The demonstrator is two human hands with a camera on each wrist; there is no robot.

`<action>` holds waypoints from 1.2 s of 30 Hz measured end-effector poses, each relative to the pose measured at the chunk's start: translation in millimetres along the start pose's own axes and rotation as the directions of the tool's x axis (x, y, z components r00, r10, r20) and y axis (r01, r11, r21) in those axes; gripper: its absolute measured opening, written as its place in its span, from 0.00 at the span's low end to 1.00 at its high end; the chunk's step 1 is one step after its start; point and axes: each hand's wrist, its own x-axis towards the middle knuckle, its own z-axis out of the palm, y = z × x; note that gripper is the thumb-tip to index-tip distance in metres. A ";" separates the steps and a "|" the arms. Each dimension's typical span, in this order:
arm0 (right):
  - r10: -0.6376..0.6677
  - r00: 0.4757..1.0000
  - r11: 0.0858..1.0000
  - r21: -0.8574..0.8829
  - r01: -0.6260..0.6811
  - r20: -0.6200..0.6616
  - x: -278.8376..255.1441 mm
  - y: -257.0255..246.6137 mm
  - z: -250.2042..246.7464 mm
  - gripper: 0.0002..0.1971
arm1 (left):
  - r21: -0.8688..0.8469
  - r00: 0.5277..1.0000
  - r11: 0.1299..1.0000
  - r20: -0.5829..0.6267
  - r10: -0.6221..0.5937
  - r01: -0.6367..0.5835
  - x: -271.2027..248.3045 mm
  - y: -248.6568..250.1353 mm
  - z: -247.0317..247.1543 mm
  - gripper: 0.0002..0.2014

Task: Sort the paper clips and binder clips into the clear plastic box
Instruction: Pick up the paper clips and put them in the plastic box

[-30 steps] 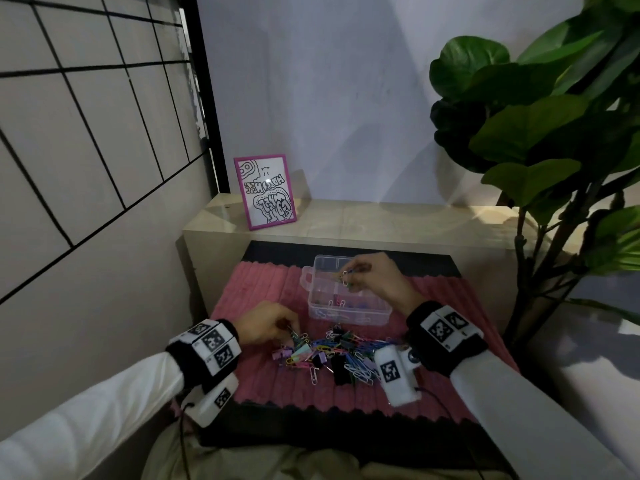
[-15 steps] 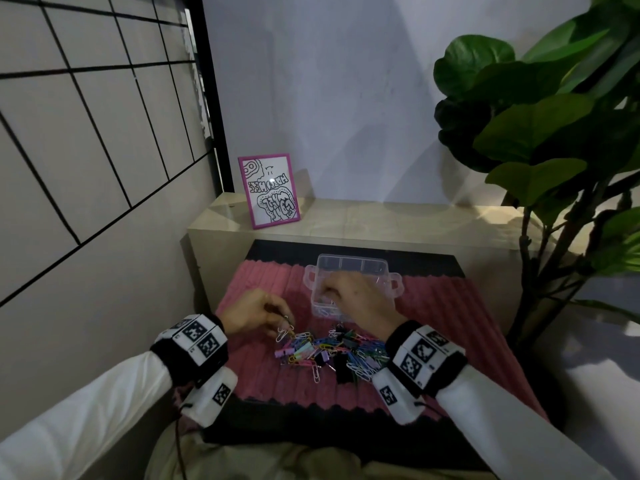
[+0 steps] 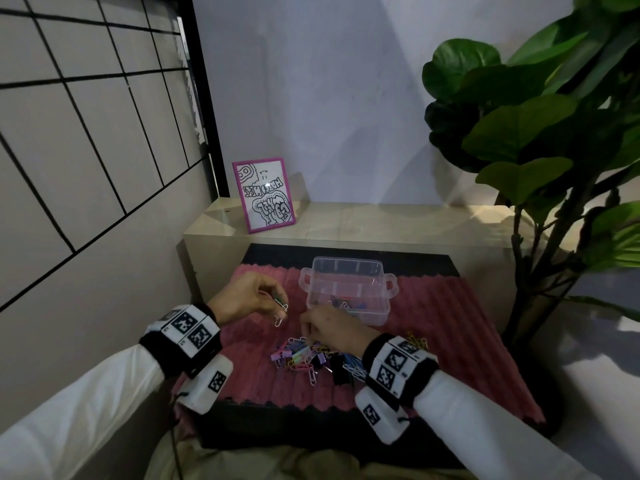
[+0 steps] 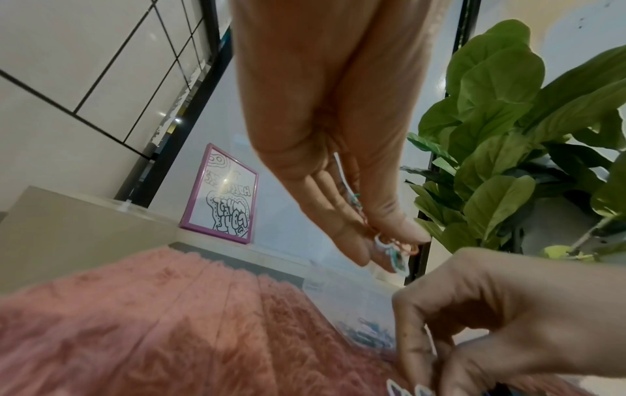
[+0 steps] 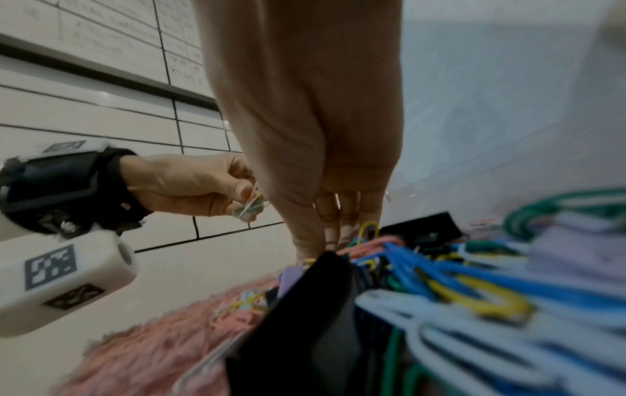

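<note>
We find a low black table (image 3: 346, 254) against a beige ledge (image 3: 381, 223), a pink ribbed mat (image 3: 450, 323) laid over it, on the mat a clear plastic box (image 3: 346, 282) and a mixed pile of clips (image 3: 311, 356), a pink-framed drawing (image 3: 265, 195) standing on the ledge.

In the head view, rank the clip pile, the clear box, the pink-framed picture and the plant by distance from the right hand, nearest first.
1. Clip pile: directly under the right hand, fingers in it.
2. Clear box: just behind the hand on the pink mat.
3. Pink-framed picture: on the ledge, back left.
4. Plant: its leaves are up at the far right.
</note>
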 end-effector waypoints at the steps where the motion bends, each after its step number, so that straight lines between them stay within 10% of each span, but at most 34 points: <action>1: 0.008 1.000 1.000 0.029 -0.008 -0.019 -2.7 2.6 -1.8 0.02 | 0.007 1.000 1.000 0.006 -0.001 0.001 0.6 -0.2 1.9 0.07; 15: 0.222 0.949 0.891 0.442 -0.104 -0.224 -67.7 64.6 -27.9 0.07 | 0.046 0.994 0.997 0.099 0.053 -0.058 31.5 19.4 17.3 0.04; 23: 0.271 0.915 0.774 0.632 -0.023 -0.300 -82.6 70.4 -34.4 0.05 | 0.017 0.994 0.998 -0.094 0.058 -0.057 63.1 28.7 29.9 0.07; 30: 0.297 0.882 0.707 0.705 0.055 -0.367 -81.7 69.4 -44.5 0.03 | 0.284 0.993 0.954 0.089 0.072 -0.094 73.2 21.2 37.2 0.13; 36: 0.323 0.889 0.644 0.764 0.044 -0.324 -73.7 70.2 -45.7 0.01 | 0.179 0.990 0.975 0.049 0.129 -0.136 52.8 15.9 25.8 0.16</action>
